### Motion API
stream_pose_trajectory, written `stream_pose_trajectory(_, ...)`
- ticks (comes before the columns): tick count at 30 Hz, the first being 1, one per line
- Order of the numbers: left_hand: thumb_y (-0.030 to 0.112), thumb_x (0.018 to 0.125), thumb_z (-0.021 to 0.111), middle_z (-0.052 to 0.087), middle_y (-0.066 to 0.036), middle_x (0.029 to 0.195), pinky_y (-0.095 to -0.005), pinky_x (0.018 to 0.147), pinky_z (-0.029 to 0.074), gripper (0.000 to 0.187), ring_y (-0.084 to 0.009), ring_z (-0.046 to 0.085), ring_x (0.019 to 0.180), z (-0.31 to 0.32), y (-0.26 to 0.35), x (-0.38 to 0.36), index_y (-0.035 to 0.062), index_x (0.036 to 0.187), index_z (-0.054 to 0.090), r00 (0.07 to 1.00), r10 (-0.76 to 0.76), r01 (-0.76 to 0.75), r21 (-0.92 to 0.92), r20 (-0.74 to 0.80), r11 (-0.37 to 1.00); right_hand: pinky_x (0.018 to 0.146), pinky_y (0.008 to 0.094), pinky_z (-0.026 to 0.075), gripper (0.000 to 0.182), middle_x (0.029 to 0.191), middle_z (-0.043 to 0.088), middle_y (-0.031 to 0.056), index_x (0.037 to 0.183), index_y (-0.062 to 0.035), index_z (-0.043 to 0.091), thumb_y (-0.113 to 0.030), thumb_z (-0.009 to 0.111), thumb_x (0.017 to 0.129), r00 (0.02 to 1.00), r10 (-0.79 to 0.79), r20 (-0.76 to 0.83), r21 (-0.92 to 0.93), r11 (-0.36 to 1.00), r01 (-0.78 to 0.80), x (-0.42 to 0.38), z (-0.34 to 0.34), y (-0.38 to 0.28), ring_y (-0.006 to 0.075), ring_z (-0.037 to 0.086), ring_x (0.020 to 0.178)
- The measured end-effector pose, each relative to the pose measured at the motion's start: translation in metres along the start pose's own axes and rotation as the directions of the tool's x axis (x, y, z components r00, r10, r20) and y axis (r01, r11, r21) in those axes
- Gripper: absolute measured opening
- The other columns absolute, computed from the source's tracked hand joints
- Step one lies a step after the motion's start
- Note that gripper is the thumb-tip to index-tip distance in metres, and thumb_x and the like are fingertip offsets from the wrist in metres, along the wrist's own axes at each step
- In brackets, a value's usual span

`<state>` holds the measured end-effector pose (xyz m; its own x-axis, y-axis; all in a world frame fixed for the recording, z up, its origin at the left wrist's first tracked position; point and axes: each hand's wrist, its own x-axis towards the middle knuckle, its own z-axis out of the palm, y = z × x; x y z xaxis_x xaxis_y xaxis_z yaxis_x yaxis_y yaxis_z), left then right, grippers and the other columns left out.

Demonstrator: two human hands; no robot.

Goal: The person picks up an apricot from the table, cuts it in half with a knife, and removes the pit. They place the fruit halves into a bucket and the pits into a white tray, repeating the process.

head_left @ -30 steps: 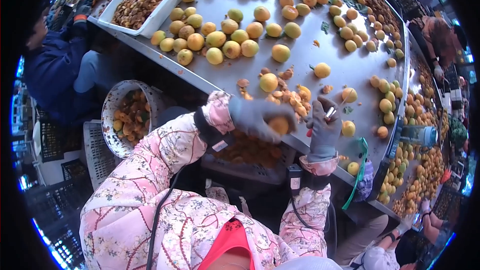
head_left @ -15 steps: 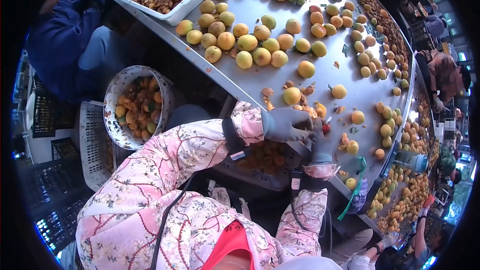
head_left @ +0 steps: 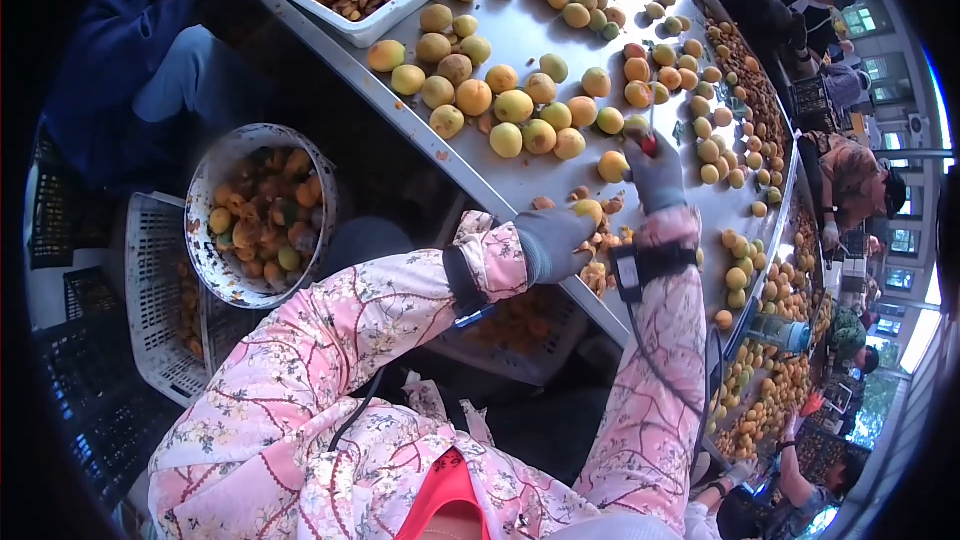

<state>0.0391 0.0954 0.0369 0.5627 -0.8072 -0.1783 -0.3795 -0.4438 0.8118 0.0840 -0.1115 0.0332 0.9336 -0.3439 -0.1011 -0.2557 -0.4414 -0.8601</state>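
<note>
My left hand, in a grey glove, is at the near edge of the metal table with its fingers curled; what lies in them is hidden. A yellow apricot lies right beside its fingertips, among torn apricot pieces. Farther out over the table, my right hand, also gloved, is closed on a small red-handled tool, whose tip I cannot make out. Just left of its fingers sits a yellow-orange apricot, and a greener apricot is beyond them.
Many whole apricots cover the metal table. A white tray of pits stands on its far left corner. Below are a bucket of apricots and a white crate. A person in blue sits at left; others work at right.
My hands have parted. The right one has moved away from me, up the table to the whole apricots, with the red-handled tool. My left hand stays near the table edge. The view has shifted slightly.
</note>
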Motion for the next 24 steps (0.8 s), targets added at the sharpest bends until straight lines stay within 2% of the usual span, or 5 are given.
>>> stream_pose_trajectory(5, 0.031, 0.080, 0.059, 0.060, -0.017, 0.095, -0.0448, 0.074, 0.047, 0.033, -0.0370, 0.058, 0.087, -0.011, -0.020, 0.004, 0.0067, 0.102, 0.053, 0.993, -0.092, 0.096, 0.067, -0.071, 0.993, 0.067, 0.0303, 0.049, 0.046, 0.090, 0.063, 0.0098, 0.121, -0.0069, 0.050, -0.021, 0.066, 0.079, 0.975, 0.044, 0.217, -0.633, 0.766, 0.106, 0.079, 0.052, 0.008, 0.0178, 0.061, 0.074)
stream_pose_trajectory(9, 0.030, 0.079, 0.058, 0.060, -0.017, 0.091, -0.0453, 0.074, 0.047, 0.033, -0.0373, 0.059, 0.084, -0.017, -0.021, 0.003, 0.0053, 0.100, 0.053, 0.993, -0.065, 0.070, 0.048, -0.103, 0.996, 0.075, 0.0327, 0.050, 0.045, 0.095, 0.063, 0.0141, 0.118, -0.0125, 0.052, -0.024, 0.066, 0.077, 0.963, 0.041, 0.266, -0.600, 0.789, 0.132, 0.074, 0.060, 0.003, 0.0260, 0.062, 0.088)
stream_pose_trajectory(15, 0.028, 0.079, 0.062, 0.059, -0.016, 0.098, -0.0391, 0.073, 0.049, 0.038, -0.0336, 0.061, 0.082, -0.017, -0.020, 0.014, 0.0056, 0.108, 0.050, 0.946, -0.136, 0.059, -0.254, -0.295, 0.965, 0.041, 0.0233, 0.046, 0.041, 0.074, 0.061, 0.0083, 0.108, -0.0022, 0.055, -0.038, 0.056, 0.088, 0.961, 0.267, 0.064, 0.515, 0.816, -0.261, -0.022, 0.024, -0.033, 0.0087, 0.045, 0.040)
stream_pose_trajectory(18, 0.022, 0.076, 0.069, 0.056, -0.013, 0.105, -0.0351, 0.074, 0.050, 0.047, -0.0286, 0.062, 0.080, -0.014, -0.008, 0.011, 0.0058, 0.115, 0.047, 0.883, -0.145, -0.097, -0.476, -0.446, 0.874, 0.043, 0.0246, 0.050, 0.049, 0.070, 0.061, 0.0101, 0.106, 0.0002, 0.054, -0.046, 0.046, 0.091, 0.936, 0.311, 0.165, 0.655, 0.676, -0.339, -0.086, 0.007, -0.024, 0.0085, 0.046, 0.039)
stream_pose_trajectory(24, 0.009, 0.078, 0.069, 0.046, -0.011, 0.128, -0.0321, 0.094, 0.043, 0.068, -0.0169, 0.047, 0.114, -0.002, 0.004, 0.009, 0.0104, 0.137, 0.034, 0.974, 0.217, -0.136, -0.611, 0.059, 0.780, 0.037, 0.0199, 0.042, 0.044, 0.064, 0.057, 0.0027, 0.102, -0.0021, 0.055, -0.044, 0.043, 0.093, 0.891, 0.402, 0.211, 0.723, 0.549, -0.419, -0.158, 0.000, -0.010, 0.0070, 0.046, 0.038)
